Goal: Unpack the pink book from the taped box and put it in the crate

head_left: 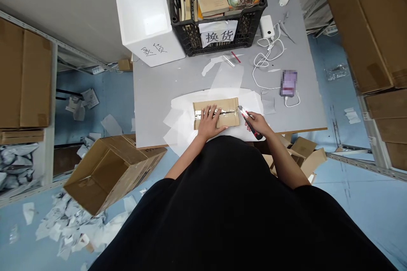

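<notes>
Hands, two, bare. Your left hand (208, 123): open, palm down, fingers spread over the cardboard parcel (229, 108), pinning it. Your right hand (256, 123): clenched on a utility knife (255, 131) with a red-and-black handle, wrist turned in, blade tip at the parcel's right end, in line with the silver tape (199, 114) along its seam; whether the tip touches, you cannot tell. Forearms: both reach forward from your body, elbows well apart.

Handling note: keep the blade shallow and low, and lift your left fingers off the seam line, since they lie across the knife's path.

Parcel: flat on a white foam sheet (182, 125), at the near edge of the counter (152, 106).

Floor, near left: an open carton (104, 173) on its side.

Counter, further: a phone (288, 83), screen blurred; a white cable (263, 61); a power bank (267, 26).

Far end: a black crate (190, 21) of books, with a paper sign reading 换货; a white foam box (143, 12) marked 退货.
</notes>
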`<state>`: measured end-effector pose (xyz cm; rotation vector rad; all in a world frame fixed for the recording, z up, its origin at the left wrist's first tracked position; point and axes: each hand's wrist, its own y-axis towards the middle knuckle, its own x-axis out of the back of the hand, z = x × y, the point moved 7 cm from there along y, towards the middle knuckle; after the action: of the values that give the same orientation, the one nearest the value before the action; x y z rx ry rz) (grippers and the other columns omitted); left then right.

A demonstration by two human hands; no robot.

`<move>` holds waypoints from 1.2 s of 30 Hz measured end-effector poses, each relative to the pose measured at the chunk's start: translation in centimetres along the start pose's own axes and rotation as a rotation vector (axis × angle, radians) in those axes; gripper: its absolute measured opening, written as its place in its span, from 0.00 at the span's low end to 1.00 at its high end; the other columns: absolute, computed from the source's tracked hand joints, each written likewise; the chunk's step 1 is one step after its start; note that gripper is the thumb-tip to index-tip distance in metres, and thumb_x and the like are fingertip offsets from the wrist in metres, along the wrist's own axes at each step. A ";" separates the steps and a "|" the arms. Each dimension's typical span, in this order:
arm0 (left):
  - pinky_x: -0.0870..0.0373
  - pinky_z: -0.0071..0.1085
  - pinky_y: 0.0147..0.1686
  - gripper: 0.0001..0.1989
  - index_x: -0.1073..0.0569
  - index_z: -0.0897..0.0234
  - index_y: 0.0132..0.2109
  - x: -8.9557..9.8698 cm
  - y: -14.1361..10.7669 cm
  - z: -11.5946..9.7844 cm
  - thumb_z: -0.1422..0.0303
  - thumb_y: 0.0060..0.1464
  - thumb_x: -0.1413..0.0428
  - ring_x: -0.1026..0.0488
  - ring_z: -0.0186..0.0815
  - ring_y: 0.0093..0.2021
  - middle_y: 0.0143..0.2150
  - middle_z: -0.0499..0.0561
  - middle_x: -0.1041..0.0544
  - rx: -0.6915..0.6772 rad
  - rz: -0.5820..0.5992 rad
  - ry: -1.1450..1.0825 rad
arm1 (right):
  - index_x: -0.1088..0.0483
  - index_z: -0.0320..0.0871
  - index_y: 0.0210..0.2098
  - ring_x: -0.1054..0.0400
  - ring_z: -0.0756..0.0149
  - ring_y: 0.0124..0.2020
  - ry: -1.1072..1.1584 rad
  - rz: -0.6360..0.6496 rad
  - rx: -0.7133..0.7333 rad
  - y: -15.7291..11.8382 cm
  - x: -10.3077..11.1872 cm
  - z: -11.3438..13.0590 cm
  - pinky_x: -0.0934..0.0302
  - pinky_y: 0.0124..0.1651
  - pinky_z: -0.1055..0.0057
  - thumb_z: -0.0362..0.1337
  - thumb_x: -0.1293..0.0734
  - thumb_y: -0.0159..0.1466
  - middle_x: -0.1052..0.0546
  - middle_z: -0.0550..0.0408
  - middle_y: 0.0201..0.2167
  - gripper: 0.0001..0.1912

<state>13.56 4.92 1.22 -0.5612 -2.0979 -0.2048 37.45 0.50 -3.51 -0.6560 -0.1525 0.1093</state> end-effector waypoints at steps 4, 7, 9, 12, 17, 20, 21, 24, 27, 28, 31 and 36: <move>0.72 0.55 0.74 0.46 0.39 0.57 0.69 0.0 0.0 0.0 0.38 0.50 0.44 0.58 0.56 0.75 0.73 0.57 0.46 -0.022 -0.017 -0.034 | 0.33 0.39 0.54 0.35 0.75 0.20 -0.005 -0.007 0.033 0.1 0.2 0.8 0.37 0.22 0.77 0.61 0.35 0.62 0.28 0.54 0.28 0.34; 0.72 0.54 0.73 0.47 0.39 0.56 0.69 0.0 0.0 0.0 0.37 0.50 0.44 0.58 0.56 0.75 0.73 0.57 0.46 -0.018 -0.018 -0.031 | 0.33 0.38 0.53 0.36 0.77 0.19 -0.055 -0.014 0.045 0.1 0.3 1.3 0.38 0.22 0.79 0.61 0.35 0.62 0.27 0.53 0.28 0.34; 0.72 0.54 0.74 0.47 0.39 0.56 0.69 0.1 0.1 0.0 0.36 0.49 0.44 0.58 0.56 0.75 0.73 0.57 0.46 -0.002 -0.023 -0.035 | 0.32 0.38 0.53 0.36 0.77 0.19 -0.084 -0.016 0.053 0.0 0.4 1.5 0.38 0.22 0.79 0.61 0.36 0.63 0.27 0.53 0.28 0.33; 0.71 0.54 0.74 0.47 0.38 0.56 0.69 0.1 0.1 0.0 0.36 0.49 0.44 0.57 0.56 0.75 0.73 0.57 0.45 0.005 -0.023 -0.039 | 0.32 0.39 0.52 0.36 0.76 0.19 -0.129 -0.036 0.059 -0.1 0.5 1.7 0.38 0.22 0.78 0.61 0.37 0.64 0.28 0.53 0.28 0.32; 0.71 0.56 0.73 0.47 0.39 0.57 0.69 0.0 0.1 0.0 0.36 0.49 0.45 0.57 0.58 0.75 0.73 0.58 0.45 -0.008 -0.025 -0.032 | 0.31 0.38 0.46 0.36 0.77 0.19 -0.219 -0.064 0.065 -0.6 0.4 2.2 0.40 0.22 0.81 0.60 0.38 0.65 0.28 0.53 0.27 0.29; 0.70 0.56 0.73 0.47 0.39 0.57 0.69 -0.1 0.2 0.1 0.36 0.49 0.45 0.57 0.58 0.74 0.73 0.58 0.45 0.001 -0.028 -0.020 | 0.31 0.38 0.45 0.36 0.77 0.19 -0.231 -0.054 0.051 -0.9 0.2 2.4 0.39 0.22 0.80 0.60 0.38 0.65 0.28 0.53 0.27 0.29; 0.71 0.56 0.73 0.47 0.39 0.57 0.69 -0.2 0.2 0.1 0.36 0.49 0.45 0.58 0.58 0.75 0.73 0.58 0.45 0.002 -0.029 -0.018 | 0.31 0.38 0.45 0.36 0.77 0.19 -0.229 -0.048 0.043 -0.9 0.1 2.4 0.39 0.22 0.80 0.59 0.39 0.66 0.28 0.53 0.27 0.28; 0.71 0.57 0.73 0.47 0.39 0.57 0.69 -0.3 0.2 0.0 0.36 0.49 0.45 0.58 0.58 0.75 0.73 0.58 0.46 0.001 -0.021 -0.008 | 0.31 0.38 0.47 0.36 0.76 0.18 -0.240 -0.031 0.037 -1.2 0.1 2.3 0.39 0.21 0.80 0.57 0.39 0.66 0.29 0.54 0.26 0.27; 0.71 0.57 0.73 0.47 0.40 0.58 0.69 -0.3 0.2 0.0 0.36 0.50 0.46 0.59 0.59 0.75 0.74 0.59 0.48 0.000 -0.012 0.003 | 0.31 0.38 0.48 0.36 0.77 0.18 -0.268 -0.001 0.056 -1.8 0.0 2.2 0.40 0.21 0.81 0.55 0.40 0.67 0.29 0.55 0.25 0.25; 0.71 0.57 0.73 0.47 0.40 0.58 0.70 -0.4 0.2 0.1 0.36 0.50 0.46 0.59 0.59 0.75 0.74 0.59 0.48 -0.001 -0.013 0.004 | 0.31 0.38 0.48 0.36 0.77 0.17 -0.278 0.012 0.061 -2.1 -0.1 2.2 0.40 0.21 0.81 0.54 0.40 0.68 0.29 0.55 0.25 0.25; 0.72 0.57 0.73 0.48 0.40 0.58 0.70 -0.3 0.2 0.1 0.36 0.50 0.46 0.59 0.58 0.75 0.74 0.59 0.48 -0.008 -0.025 0.001 | 0.31 0.39 0.51 0.37 0.77 0.17 -0.304 0.031 0.056 -2.6 -0.1 2.2 0.41 0.21 0.81 0.53 0.40 0.68 0.29 0.56 0.25 0.25; 0.71 0.57 0.73 0.48 0.41 0.59 0.70 -0.4 0.2 0.0 0.37 0.51 0.47 0.59 0.58 0.75 0.74 0.59 0.49 -0.006 -0.013 0.028 | 0.31 0.40 0.55 0.37 0.76 0.17 -0.322 0.061 0.028 -3.3 -0.1 2.2 0.42 0.21 0.81 0.52 0.40 0.67 0.29 0.57 0.24 0.26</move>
<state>13.86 4.96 0.86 -0.5453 -2.0745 -0.2255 37.16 -0.81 0.25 -0.6120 -0.4401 0.2751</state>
